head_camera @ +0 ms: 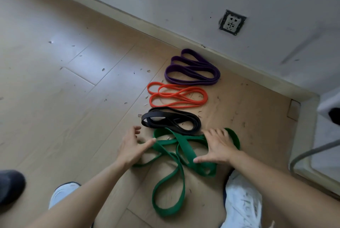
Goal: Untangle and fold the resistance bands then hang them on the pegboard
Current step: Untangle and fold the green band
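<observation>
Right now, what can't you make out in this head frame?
- Pegboard: not in the head view; no hanging spot visible.
- Wide green rubber resistance band: the right hand covers its far loop, and the left hand covers its left end, so any grip is unclear.
- Both hands' fingertips: motion-blurred.
- White shoe: cut off by the bottom edge.
</observation>
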Demonstrator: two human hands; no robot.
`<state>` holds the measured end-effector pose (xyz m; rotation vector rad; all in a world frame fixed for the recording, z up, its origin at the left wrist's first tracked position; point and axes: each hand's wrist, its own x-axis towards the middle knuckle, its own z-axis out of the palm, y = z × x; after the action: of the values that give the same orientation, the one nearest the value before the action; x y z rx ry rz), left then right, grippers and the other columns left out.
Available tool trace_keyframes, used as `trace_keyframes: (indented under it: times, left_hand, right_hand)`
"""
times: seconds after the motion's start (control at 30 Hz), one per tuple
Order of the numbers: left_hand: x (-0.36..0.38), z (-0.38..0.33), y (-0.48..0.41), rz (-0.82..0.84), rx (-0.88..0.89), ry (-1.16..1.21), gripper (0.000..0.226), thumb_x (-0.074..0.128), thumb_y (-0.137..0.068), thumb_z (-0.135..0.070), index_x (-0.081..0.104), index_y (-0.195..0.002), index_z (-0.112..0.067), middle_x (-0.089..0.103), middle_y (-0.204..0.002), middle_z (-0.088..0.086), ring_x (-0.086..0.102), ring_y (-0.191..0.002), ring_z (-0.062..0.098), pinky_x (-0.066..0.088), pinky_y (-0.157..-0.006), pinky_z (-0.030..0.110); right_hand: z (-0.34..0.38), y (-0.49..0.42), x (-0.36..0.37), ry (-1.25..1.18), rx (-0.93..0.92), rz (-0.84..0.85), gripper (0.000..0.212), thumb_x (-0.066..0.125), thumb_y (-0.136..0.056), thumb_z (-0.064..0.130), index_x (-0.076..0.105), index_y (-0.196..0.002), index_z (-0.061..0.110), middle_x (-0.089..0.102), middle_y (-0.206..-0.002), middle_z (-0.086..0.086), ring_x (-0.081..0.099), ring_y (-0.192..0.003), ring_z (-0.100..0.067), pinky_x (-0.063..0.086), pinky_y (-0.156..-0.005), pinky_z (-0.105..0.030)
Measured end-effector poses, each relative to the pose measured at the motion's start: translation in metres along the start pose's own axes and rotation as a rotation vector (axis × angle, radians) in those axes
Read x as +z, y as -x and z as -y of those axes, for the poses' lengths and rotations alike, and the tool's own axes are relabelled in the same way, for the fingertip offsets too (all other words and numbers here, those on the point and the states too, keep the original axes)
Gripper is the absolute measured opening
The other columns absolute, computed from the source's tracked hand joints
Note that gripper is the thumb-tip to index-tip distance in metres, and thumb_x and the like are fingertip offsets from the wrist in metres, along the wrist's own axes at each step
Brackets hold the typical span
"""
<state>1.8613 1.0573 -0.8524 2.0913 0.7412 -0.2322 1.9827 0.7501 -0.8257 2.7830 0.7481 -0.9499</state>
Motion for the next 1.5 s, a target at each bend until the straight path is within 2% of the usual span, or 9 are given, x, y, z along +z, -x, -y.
trace_keyframes:
  times: [0.2,0.33,0.5,0.63,0.77,1.0,1.13,1.3,1.5]
  left_hand:
    - [-0.001,0.009,0.02,0.378,0.051,-0.344,0.043,0.072,-0.083,-0.057,0.066,-0.116,-0.03,0.069,-0.095,-0.011,0.067,-0.092,0.014,0.055,-0.088,0.037]
    - [-0.021,0.006,0.038,0.576,0.151,-0.478,0.015,0.072,-0.089,-0.039,0.07,-0.103,-0.032,0.067,-0.09,-0.015,0.065,-0.089,0.011,0.052,-0.077,0.026]
    - [-0.058,0.0,0.056,0.846,0.073,-0.667,0.016,0.074,-0.086,-0.02,0.075,-0.101,-0.014,0.065,-0.08,-0.014,0.061,-0.076,0.009,0.047,-0.067,0.017]
    - [-0.081,-0.003,0.072,0.65,0.077,-0.701,0.029,0.074,-0.086,-0.021,0.074,-0.115,-0.018,0.071,-0.103,-0.005,0.064,-0.094,0.013,0.05,-0.083,0.025]
    - [-0.072,-0.019,0.082,0.394,0.121,-0.409,0.026,0.069,-0.089,-0.015,0.07,-0.114,-0.016,0.071,-0.113,0.006,0.065,-0.098,0.02,0.051,-0.086,0.03]
    - [-0.014,-0.034,0.102,0.46,0.379,-0.601,0.066,0.07,-0.088,-0.048,0.048,-0.147,-0.028,0.054,-0.145,0.003,0.048,-0.133,0.025,0.04,-0.11,0.039]
    - [0.011,-0.012,0.113,0.617,0.378,-0.669,0.055,0.071,-0.089,-0.046,0.056,-0.139,-0.027,0.062,-0.13,-0.001,0.058,-0.119,0.021,0.048,-0.096,0.033]
    - [-0.004,-0.008,0.11,0.783,0.285,-0.563,0.007,0.068,-0.093,-0.036,0.067,-0.093,-0.029,0.062,-0.089,-0.01,0.057,-0.084,0.011,0.043,-0.072,0.025]
    - [-0.081,-0.059,0.099,0.777,0.059,-0.151,0.013,0.07,-0.094,-0.023,0.068,-0.09,-0.01,0.066,-0.084,0.004,0.06,-0.075,0.014,0.05,-0.069,0.022]
  right_hand:
    - [0.03,0.034,0.009,-0.076,-0.113,0.024,0.046,0.064,-0.078,0.055,0.059,-0.116,0.03,0.064,-0.114,0.004,0.06,-0.111,-0.024,0.044,-0.097,-0.041]
    - [0.054,0.057,0.023,-0.257,-0.161,0.194,0.025,0.069,-0.083,0.024,0.065,-0.108,0.02,0.069,-0.101,-0.005,0.065,-0.094,-0.027,0.05,-0.075,-0.034]
    - [0.056,0.082,0.015,-0.327,-0.217,0.494,0.025,0.078,-0.083,0.018,0.072,-0.106,0.009,0.069,-0.094,-0.005,0.059,-0.082,-0.017,0.049,-0.07,-0.031]
    - [0.054,0.085,-0.001,-0.378,-0.129,0.289,0.024,0.075,-0.089,0.025,0.073,-0.112,0.017,0.069,-0.099,0.003,0.067,-0.093,-0.017,0.054,-0.081,-0.029]
    - [0.063,0.083,-0.006,-0.327,-0.117,0.07,0.039,0.074,-0.089,0.039,0.067,-0.125,0.027,0.067,-0.126,0.004,0.059,-0.122,-0.02,0.043,-0.102,-0.038]
    - [0.056,0.089,0.009,-0.131,-0.075,0.114,0.077,0.076,-0.08,0.056,0.046,-0.147,0.033,0.044,-0.148,-0.001,0.036,-0.138,-0.03,0.032,-0.115,-0.049]
    - [0.06,0.093,0.029,-0.042,-0.175,0.227,0.064,0.078,-0.073,0.062,0.063,-0.128,0.032,0.038,-0.146,-0.004,0.032,-0.14,-0.032,0.029,-0.115,-0.049]
    - [0.073,0.101,0.036,-0.019,-0.265,0.366,0.03,0.077,-0.084,0.044,0.069,-0.101,0.02,0.06,-0.108,-0.001,0.048,-0.107,-0.024,0.039,-0.093,-0.04]
    - [0.088,0.118,-0.03,-0.406,-0.346,0.444,0.025,0.082,-0.084,0.031,0.067,-0.09,0.012,0.062,-0.081,0.001,0.057,-0.071,-0.012,0.047,-0.065,-0.028]
